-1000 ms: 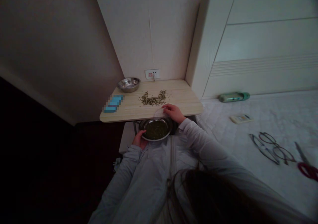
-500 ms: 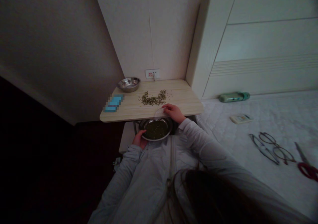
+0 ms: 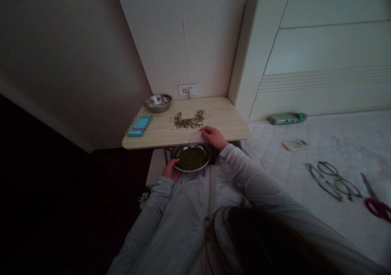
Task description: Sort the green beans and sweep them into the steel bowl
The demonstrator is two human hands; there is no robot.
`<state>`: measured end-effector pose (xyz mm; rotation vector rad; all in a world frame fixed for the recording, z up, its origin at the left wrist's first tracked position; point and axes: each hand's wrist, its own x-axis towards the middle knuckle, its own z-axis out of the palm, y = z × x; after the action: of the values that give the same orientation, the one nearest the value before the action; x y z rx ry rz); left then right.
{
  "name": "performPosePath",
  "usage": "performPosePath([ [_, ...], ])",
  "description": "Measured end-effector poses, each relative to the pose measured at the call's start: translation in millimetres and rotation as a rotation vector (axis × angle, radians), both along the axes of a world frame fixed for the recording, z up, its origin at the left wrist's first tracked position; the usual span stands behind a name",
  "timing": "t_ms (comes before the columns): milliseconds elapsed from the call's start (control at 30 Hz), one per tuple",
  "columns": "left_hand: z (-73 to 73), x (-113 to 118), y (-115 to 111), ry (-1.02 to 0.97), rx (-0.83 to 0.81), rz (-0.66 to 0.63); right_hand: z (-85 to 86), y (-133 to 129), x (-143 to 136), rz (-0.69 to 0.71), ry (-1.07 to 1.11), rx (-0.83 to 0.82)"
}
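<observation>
If we let the steel bowl tip in our left hand, the green beans could spill. Our left fingers grip its near-left rim, just below the table; our right hand pinches a clear disc above its far rim.

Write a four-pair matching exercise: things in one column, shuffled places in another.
1. red-handled metal scissors
2. green cylindrical container
3. round steel bowl of greenish grains
4. empty-looking round steel bowl

A. in the left hand
B. beside the round-lensed glasses
C. pale wooden tabletop, back left corner
D. by the cream panelled headboard

Pairs: 1-B; 2-D; 3-A; 4-C
</observation>
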<state>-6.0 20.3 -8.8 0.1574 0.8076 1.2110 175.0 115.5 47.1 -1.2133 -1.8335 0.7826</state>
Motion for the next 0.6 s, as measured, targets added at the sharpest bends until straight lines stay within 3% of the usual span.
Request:
performPosePath([
  [600,4.6,0.8,-1.7,0.043,-0.01,0.001,-2.3,-0.5,-0.9,0.007,0.022,0.001],
])
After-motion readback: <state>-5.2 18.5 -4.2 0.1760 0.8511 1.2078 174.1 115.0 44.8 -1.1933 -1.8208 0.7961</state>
